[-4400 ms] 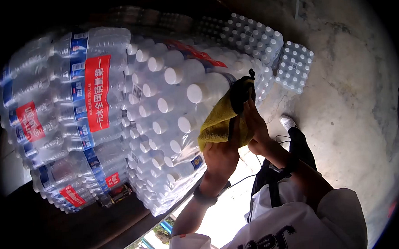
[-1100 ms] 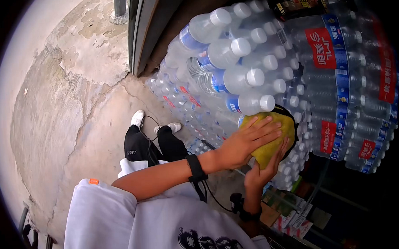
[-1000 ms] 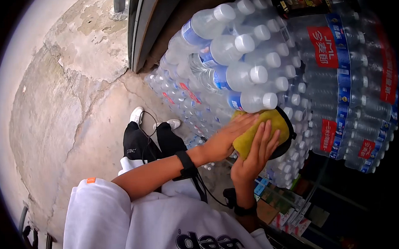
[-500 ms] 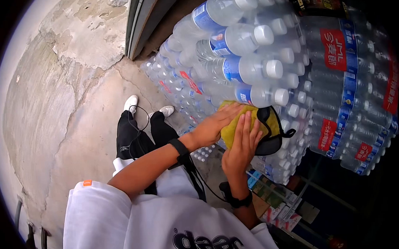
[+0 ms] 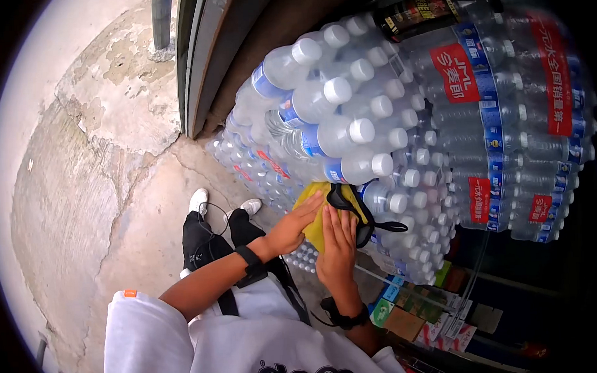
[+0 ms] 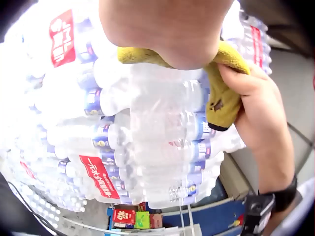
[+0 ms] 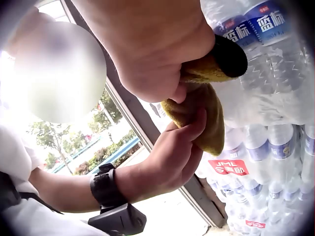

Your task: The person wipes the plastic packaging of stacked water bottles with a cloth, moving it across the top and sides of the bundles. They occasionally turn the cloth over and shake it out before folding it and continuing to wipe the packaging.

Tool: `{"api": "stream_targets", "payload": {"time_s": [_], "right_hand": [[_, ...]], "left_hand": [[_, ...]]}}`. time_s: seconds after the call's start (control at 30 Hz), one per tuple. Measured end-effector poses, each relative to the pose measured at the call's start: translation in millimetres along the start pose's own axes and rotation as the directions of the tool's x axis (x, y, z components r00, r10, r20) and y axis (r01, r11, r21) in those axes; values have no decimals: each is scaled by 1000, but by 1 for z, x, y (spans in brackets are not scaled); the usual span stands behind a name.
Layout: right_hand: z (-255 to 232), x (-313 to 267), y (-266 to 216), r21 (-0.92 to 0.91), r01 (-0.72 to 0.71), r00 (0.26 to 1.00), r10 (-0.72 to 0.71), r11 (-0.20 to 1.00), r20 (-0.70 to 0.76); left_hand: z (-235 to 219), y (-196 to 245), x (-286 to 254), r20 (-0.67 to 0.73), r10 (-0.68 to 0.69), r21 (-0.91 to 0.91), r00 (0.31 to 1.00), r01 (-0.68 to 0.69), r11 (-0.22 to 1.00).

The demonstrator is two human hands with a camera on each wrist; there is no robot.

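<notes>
A yellow plush cloth (image 5: pixel 313 235) with black trim and a black cord loop (image 5: pixel 391 226) is between my two hands. My left hand (image 5: pixel 292 228) lies along its near face with the fingers stretched out. My right hand (image 5: pixel 337 243) holds it from the other side, fingers over the top. In the left wrist view, the right thumb presses the cloth (image 6: pixel 224 103) while its fingers are hidden behind. Likewise, the right wrist view has the left thumb bent over the cloth (image 7: pixel 212 120). Just beyond it are shrink-wrapped water bottles (image 5: pixel 359 167) with white caps.
More bottle packs with red labels (image 5: pixel 455 73) rise at the right, topped by a black-and-gold pack (image 5: pixel 419 16). A metal door frame (image 5: pixel 196 64) stands behind. Small colourful boxes (image 5: pixel 411 315) sit on a shelf low at the right. Cracked concrete floor (image 5: pixel 79 196) lies to the left.
Earlier the view faced another side of the bottle stack. Over the last second, hands and cloth have shifted left in the head view, and the cord loop has come into sight.
</notes>
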State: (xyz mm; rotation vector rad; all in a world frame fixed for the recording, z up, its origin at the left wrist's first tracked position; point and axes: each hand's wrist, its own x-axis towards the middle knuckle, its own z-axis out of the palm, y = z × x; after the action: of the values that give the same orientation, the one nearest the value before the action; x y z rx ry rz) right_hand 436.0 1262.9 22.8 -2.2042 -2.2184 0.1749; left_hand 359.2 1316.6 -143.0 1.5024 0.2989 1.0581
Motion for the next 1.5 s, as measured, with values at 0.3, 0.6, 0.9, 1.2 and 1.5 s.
{"api": "stream_targets", "payload": {"time_s": [0.3, 0.6, 0.9, 1.2, 1.5], "right_hand": [[-165, 9, -51, 178, 127, 886, -31, 976, -462], [-107, 75, -13, 152, -19, 952, 64, 988, -299], [-90, 145, -31, 170, 122, 881, -27, 978, -472], [-99, 74, 9, 310, -3, 926, 120, 951, -359], [-82, 168, -40, 278, 170, 866, -9, 946, -499]], "left_hand": [[-66, 228, 97, 7, 183, -33, 983, -182, 983], [-114, 182, 147, 221, 151, 857, 963, -266, 442], [-158, 177, 193, 56, 66, 856, 996, -82, 510], [-101, 170, 183, 244, 90, 788, 966, -251, 561], [-170, 170, 196, -75, 170, 793, 982, -44, 607]]}}
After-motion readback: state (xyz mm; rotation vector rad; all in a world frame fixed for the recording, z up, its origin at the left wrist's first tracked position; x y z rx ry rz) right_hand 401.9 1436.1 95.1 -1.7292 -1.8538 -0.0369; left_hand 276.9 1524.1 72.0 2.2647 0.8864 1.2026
